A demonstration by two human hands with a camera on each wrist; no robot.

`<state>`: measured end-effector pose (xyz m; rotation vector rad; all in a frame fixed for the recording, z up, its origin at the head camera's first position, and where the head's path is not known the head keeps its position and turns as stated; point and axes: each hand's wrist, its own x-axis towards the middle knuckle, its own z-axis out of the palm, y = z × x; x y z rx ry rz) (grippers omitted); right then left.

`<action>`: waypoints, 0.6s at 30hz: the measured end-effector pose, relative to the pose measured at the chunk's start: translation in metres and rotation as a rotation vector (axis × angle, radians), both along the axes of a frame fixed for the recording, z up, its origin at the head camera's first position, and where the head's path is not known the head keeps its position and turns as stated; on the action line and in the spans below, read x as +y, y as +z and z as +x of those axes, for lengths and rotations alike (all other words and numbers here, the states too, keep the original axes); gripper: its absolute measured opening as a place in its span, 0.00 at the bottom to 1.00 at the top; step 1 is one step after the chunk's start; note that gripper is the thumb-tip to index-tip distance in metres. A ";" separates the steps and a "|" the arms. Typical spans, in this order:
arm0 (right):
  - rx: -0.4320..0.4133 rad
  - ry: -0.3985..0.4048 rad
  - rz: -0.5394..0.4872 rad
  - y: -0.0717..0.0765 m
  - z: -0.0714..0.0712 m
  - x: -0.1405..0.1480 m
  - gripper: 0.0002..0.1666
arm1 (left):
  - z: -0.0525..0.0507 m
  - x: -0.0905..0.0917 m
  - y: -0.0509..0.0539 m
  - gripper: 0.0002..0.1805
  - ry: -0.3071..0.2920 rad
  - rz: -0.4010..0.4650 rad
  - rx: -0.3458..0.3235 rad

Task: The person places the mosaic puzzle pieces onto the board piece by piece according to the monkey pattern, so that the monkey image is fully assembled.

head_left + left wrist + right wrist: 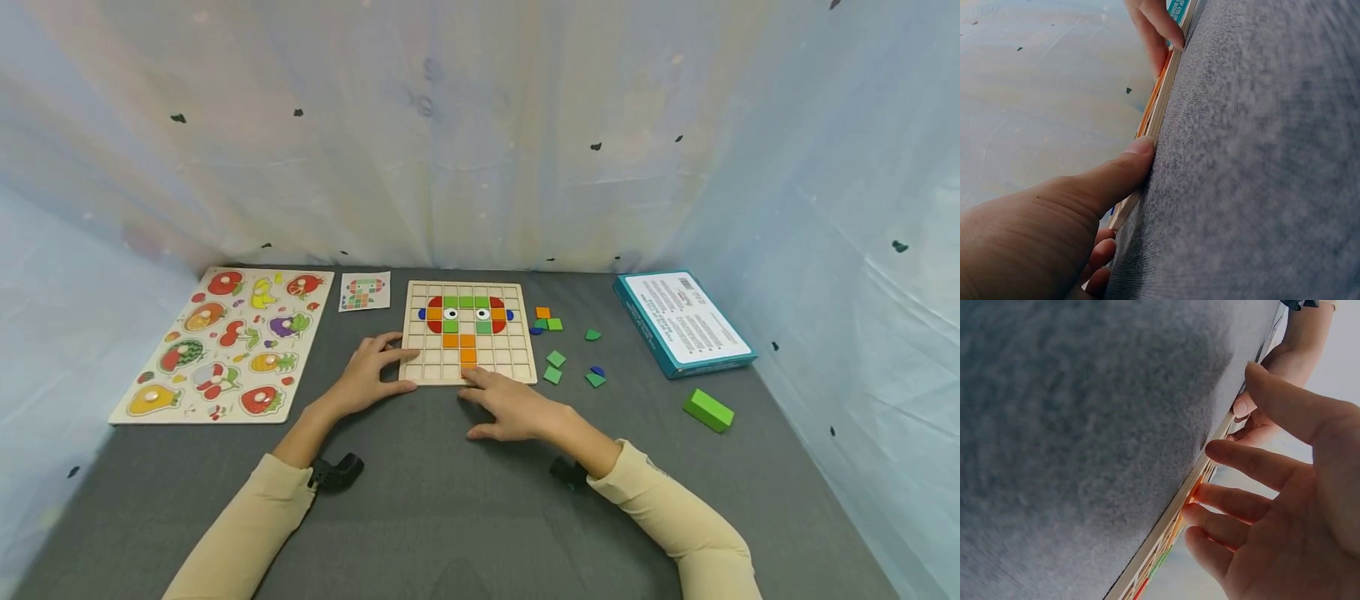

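Note:
A wooden grid board [435, 371] lies on the table with a face-like pattern of coloured tiles and round eyes. My left hand [367, 371] holds its near left corner, thumb against the near edge and fingers along the left side. In the left wrist view the thumb of the left hand [1054, 206] presses on the board's edge [1159, 112]. My right hand [517, 408] reaches over the near edge, fingers extended, fingertips touching an orange square tile [464, 372] at the bottom of an orange column. The right wrist view shows the right hand [1279, 519] with thumb spread apart.
Loose green tiles [556, 359], an orange square [543, 312] and blue pieces [597, 370] lie right of the board. A pattern card [365, 292] and a fruit puzzle board [225, 346] are on the left. Farther right are a teal box [686, 321] and a green block [708, 410].

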<state>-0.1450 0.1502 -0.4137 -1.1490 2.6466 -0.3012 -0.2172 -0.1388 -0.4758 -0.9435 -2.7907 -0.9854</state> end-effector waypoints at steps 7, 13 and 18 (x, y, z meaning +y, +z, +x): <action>0.036 -0.002 -0.003 0.002 0.006 0.000 0.39 | -0.001 -0.001 -0.003 0.33 -0.005 0.017 0.013; -0.031 -0.017 -0.057 0.004 0.010 0.004 0.34 | -0.001 -0.002 -0.002 0.33 -0.014 0.017 0.008; -0.071 -0.101 -0.201 0.008 0.007 0.021 0.27 | 0.000 -0.002 -0.002 0.34 -0.017 0.018 0.000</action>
